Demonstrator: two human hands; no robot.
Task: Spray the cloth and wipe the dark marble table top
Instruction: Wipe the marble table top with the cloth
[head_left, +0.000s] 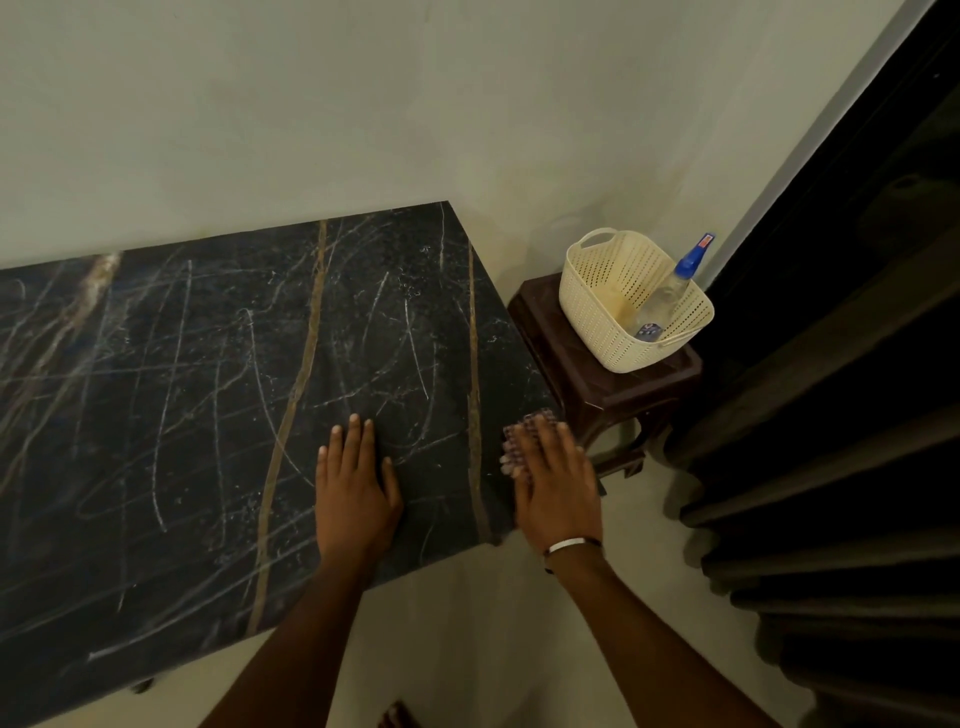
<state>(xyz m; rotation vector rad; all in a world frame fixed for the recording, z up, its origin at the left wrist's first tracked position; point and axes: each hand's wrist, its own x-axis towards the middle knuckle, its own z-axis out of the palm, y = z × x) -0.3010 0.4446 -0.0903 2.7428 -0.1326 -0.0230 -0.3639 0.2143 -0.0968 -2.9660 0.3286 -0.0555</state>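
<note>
Grip, right hand: right hand (556, 480) lies flat with fingers straight and spread, pressing the cloth (522, 441) down on the table top; nothing is pinched or curled around.
Grip, left hand: left hand (356, 480) lies palm down with straight fingers close together, resting bare on the stone and holding nothing.
Cloth: small checked piece in a reddish pattern, mostly hidden under the right fingers, its far and left edges showing; the image is blurred here, so the folds cannot be told.
Cloth position: on the near right corner of the slab, just beside the right edge.
Table top: dark marble table top (208, 395) with 2 tan veins running front to back and many pale scribble-like lines across it; it stands against a pale wall (363, 104).
Hands apart: the right tan vein lies between the 2 hands.
Wrist: silver bangle (569, 545) on the right wrist.
Stool: dark brown stool (597, 384) just to the right of the table, near the corner of the room.
Basket: cream perforated basket (602, 306) with handles, standing on the stool.
Spray bottle: clear spray bottle (670, 296) with a blue nozzle head, leaning tilted inside the basket, its top above the rim.
Right side: dark pleated curtain (831, 467) hanging down to the floor.
Floor: pale floor (467, 649) under both forearms.
</note>
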